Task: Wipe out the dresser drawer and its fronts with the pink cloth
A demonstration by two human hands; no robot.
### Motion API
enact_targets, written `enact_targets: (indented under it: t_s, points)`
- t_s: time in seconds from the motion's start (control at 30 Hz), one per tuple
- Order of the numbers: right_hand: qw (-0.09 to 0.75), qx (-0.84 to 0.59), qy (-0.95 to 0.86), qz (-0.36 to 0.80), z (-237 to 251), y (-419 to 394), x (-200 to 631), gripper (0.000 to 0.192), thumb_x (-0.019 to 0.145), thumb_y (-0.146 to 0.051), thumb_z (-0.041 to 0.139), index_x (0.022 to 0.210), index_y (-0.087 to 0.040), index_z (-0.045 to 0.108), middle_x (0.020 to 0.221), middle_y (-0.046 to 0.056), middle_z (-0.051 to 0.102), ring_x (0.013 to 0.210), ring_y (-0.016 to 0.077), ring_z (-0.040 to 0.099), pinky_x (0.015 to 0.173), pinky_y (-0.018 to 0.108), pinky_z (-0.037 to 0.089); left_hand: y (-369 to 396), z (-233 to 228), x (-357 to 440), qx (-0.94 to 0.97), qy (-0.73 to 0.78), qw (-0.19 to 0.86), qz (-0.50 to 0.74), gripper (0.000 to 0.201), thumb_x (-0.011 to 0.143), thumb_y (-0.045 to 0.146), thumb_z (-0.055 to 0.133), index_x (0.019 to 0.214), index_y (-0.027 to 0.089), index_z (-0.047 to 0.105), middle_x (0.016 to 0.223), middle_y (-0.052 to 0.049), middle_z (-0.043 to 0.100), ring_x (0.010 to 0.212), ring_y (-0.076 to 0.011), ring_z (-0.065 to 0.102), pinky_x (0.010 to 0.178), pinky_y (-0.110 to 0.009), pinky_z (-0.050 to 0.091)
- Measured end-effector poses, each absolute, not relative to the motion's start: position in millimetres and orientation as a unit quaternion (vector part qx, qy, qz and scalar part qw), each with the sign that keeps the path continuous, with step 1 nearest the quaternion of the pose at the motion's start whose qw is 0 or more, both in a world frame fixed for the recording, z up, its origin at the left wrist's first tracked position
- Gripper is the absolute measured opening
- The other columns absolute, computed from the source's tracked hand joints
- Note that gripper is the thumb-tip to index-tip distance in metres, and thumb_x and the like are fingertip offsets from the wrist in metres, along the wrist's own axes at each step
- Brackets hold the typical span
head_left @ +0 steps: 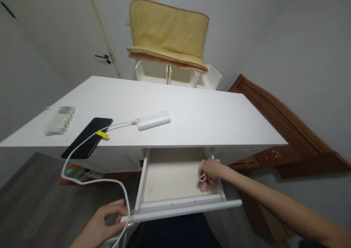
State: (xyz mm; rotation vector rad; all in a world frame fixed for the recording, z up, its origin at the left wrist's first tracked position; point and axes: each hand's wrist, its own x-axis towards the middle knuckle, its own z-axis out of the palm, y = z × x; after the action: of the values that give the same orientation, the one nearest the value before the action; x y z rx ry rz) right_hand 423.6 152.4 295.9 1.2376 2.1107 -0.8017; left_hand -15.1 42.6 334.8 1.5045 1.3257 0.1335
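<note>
A white drawer (153, 184) stands pulled out from under the white desk (208, 120). My left hand (102, 224) holds the left end of the drawer's front panel (192, 208). My right hand (211, 169) reaches into the drawer's right side and presses a pink cloth (204, 182) against its floor. The rest of the drawer looks bare.
On the desk lie a black phone (87, 137) overhanging the front edge and a white power bank (153, 120), joined by a white cable (90, 180) that loops down past my left hand. A yellow cushioned chair (167, 36) stands behind. A brown wooden bed frame (287, 131) is at right.
</note>
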Motion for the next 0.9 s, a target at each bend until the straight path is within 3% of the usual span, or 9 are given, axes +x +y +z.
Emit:
enact_targets:
  t_s: [0.1, 0.17, 0.27, 0.37, 0.47, 0.57, 0.7, 0.8, 0.9]
  points:
    - [0.33, 0.382, 0.792, -0.343, 315, 139, 425, 0.038, 0.068, -0.013, 0.068, 0.104, -0.025, 0.076, 0.097, 0.01, 0.073, 0.093, 0.0288, 0.067, 0.075, 0.031, 0.045, 42, 321, -23, 0.647, 0.548, 0.526, 0.069, 0.029, 0.082, 0.048, 0.066, 0.083, 0.021, 0.076, 0.094, -0.007, 0.067, 0.095, -0.0223, 0.064, 0.088, -0.026, 0.046]
    - [0.309, 0.386, 0.787, -0.368, 334, 142, 433, 0.031, 0.071, -0.01, 0.06, 0.096, -0.017, 0.076, 0.087, 0.011, 0.072, 0.08, 0.0227, 0.065, 0.066, 0.026, 0.04, 42, 312, -30, 0.649, 0.543, 0.527, 0.076, 0.031, 0.083, 0.05, 0.065, 0.089, 0.022, 0.077, 0.096, -0.007, 0.067, 0.096, -0.0222, 0.064, 0.091, -0.028, 0.046]
    - [0.151, 0.464, 0.739, -0.465, 368, 146, 465, 0.022, 0.07, -0.007, 0.048, 0.074, -0.008, 0.069, 0.07, 0.008, 0.065, 0.063, 0.0145, 0.054, 0.058, 0.023, 0.035, 47, 306, -34, 0.615, 0.618, 0.481, 0.094, 0.042, 0.07, 0.057, 0.073, 0.092, 0.023, 0.079, 0.104, -0.009, 0.068, 0.106, -0.0283, 0.063, 0.098, -0.034, 0.046]
    - [-0.101, 0.569, 0.613, -0.539, 390, 127, 513, 0.022, 0.077, -0.023, 0.055, 0.086, -0.011, 0.071, 0.084, 0.008, 0.068, 0.078, 0.0186, 0.06, 0.071, 0.026, 0.047, 60, 315, -27, 0.571, 0.687, 0.429, 0.133, 0.056, 0.051, 0.057, 0.082, 0.095, 0.022, 0.077, 0.102, -0.008, 0.07, 0.105, -0.0307, 0.065, 0.098, -0.035, 0.047]
    - [-0.35, 0.674, 0.451, -0.469, 383, 88, 554, 0.036, 0.068, -0.037, 0.071, 0.095, -0.013, 0.074, 0.092, 0.014, 0.068, 0.089, 0.026, 0.064, 0.078, 0.034, 0.053, 76, 325, -13, 0.534, 0.711, 0.407, 0.208, 0.061, 0.042, 0.05, 0.085, 0.091, 0.017, 0.07, 0.079, -0.005, 0.068, 0.079, -0.0251, 0.067, 0.078, -0.03, 0.053]
    - [-0.529, 0.71, 0.299, -0.356, 357, 53, 570, 0.051, 0.054, -0.034, 0.082, 0.1, -0.015, 0.074, 0.1, 0.018, 0.068, 0.094, 0.0294, 0.065, 0.084, 0.041, 0.055, 88, 320, -3, 0.492, 0.724, 0.381, 0.298, 0.061, 0.038, 0.043, 0.086, 0.086, 0.016, 0.059, 0.068, -0.001, 0.061, 0.065, -0.0209, 0.062, 0.066, -0.028, 0.052]
    - [-0.645, 0.687, 0.117, -0.313, 329, 38, 565, 0.065, 0.051, -0.032, 0.086, 0.111, -0.014, 0.071, 0.111, 0.019, 0.066, 0.092, 0.0279, 0.067, 0.081, 0.042, 0.058, 100, 297, -2, 0.487, 0.729, 0.347, 0.333, 0.051, 0.046, 0.043, 0.084, 0.077, 0.017, 0.053, 0.067, 0.001, 0.057, 0.061, -0.0165, 0.055, 0.058, -0.025, 0.044]
    - [-0.69, 0.666, 0.06, -0.278, 319, 46, 560, 0.078, 0.051, -0.034, 0.088, 0.123, -0.014, 0.064, 0.124, 0.016, 0.061, 0.09, 0.0206, 0.066, 0.078, 0.033, 0.059, 111, 289, 3, 0.479, 0.747, 0.339, 0.313, 0.05, 0.052, 0.057, 0.077, 0.062, 0.016, 0.052, 0.06, 0.0, 0.052, 0.057, -0.014, 0.047, 0.055, -0.024, 0.035]
    - [-0.7, 0.651, 0.009, -0.292, 313, 53, 556, 0.078, 0.052, -0.036, 0.089, 0.122, -0.011, 0.064, 0.126, 0.016, 0.06, 0.083, 0.017, 0.065, 0.065, 0.026, 0.058, 128, 294, 18, 0.467, 0.758, 0.325, 0.318, 0.057, 0.055, 0.068, 0.071, 0.053, 0.015, 0.05, 0.054, 0.0, 0.046, 0.055, -0.0124, 0.041, 0.056, -0.025, 0.031]
